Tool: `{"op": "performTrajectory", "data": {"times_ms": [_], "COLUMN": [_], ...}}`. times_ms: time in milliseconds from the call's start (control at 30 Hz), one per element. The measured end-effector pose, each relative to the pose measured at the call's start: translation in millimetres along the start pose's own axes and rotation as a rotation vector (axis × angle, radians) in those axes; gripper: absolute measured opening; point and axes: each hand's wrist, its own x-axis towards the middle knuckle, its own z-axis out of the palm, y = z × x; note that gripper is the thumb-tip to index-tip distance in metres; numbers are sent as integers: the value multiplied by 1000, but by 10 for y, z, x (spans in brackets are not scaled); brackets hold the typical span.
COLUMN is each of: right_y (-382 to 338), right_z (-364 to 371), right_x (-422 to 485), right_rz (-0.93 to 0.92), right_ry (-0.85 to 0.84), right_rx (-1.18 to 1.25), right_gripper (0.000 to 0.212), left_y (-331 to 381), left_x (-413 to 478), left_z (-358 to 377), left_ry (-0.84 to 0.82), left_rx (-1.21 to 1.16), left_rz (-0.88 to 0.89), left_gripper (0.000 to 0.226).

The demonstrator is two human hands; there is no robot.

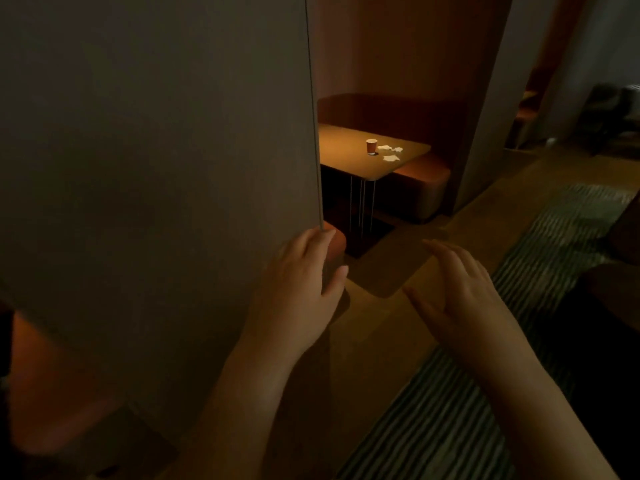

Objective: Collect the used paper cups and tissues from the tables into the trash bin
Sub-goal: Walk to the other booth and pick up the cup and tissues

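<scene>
Left hand [301, 289] and right hand [460, 299] are spread and empty, lower centre. Seems the approach step; next calls for reaching the small orange paper cup [371, 146] and white crumpled tissues [390, 153] on the lit tabletop [343, 161].

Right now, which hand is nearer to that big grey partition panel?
Left. The left hand rests flat against the partition panel at its lower edge; the right hand hovers apart to its right, over the floor.
</scene>
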Motion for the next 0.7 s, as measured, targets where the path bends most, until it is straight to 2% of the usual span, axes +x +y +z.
{"op": "performTrajectory", "data": {"times_ms": [200,367,700], "right_y": [282,674,2258], "right_z": [506,755,1207], "right_x": [1404,2300,4126], "right_rz": [64,116,270], "right_ry": [-32,-13,-30], "right_rx": [-33,-49,-20], "right_gripper": [67,65,64], "left_y": [-547,-659,-479], "left_x": [1476,2573,4806], "left_z": [424,853,2154], "left_ry": [-66,-115,-89], "left_rx": [56,65,40], "left_rz": [8,115,190], "left_gripper": [59,57,50]}}
